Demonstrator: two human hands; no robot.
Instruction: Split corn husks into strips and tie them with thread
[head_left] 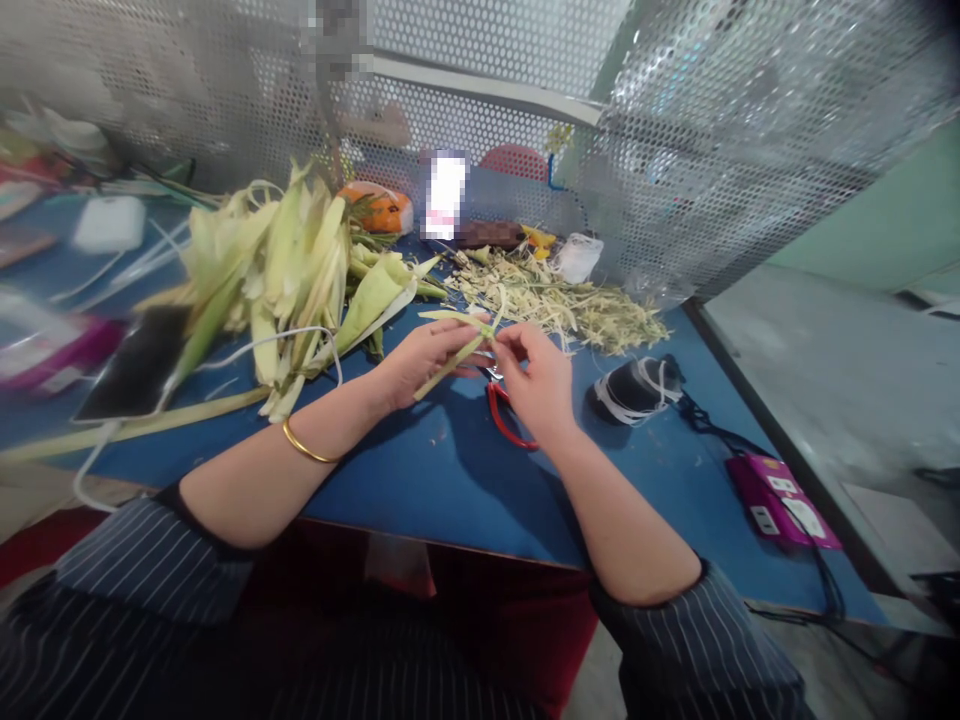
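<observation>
Pale green corn husk strips cross one another between my two hands, above the table's middle. My left hand is closed around them from the left, fingers partly behind the strips. From the other side, my right hand pinches the strips where they cross. Red-handled scissors lie on the table beneath my right hand, partly hidden by it. A large heap of corn husks is left of my hands. Beyond them spreads a pile of thin husk shreds.
A dark spool wound with white string and a purple power strip with black cord sit on the right. At left lie a black phone and a white cable. An orange packet stands behind, before a perforated metal screen.
</observation>
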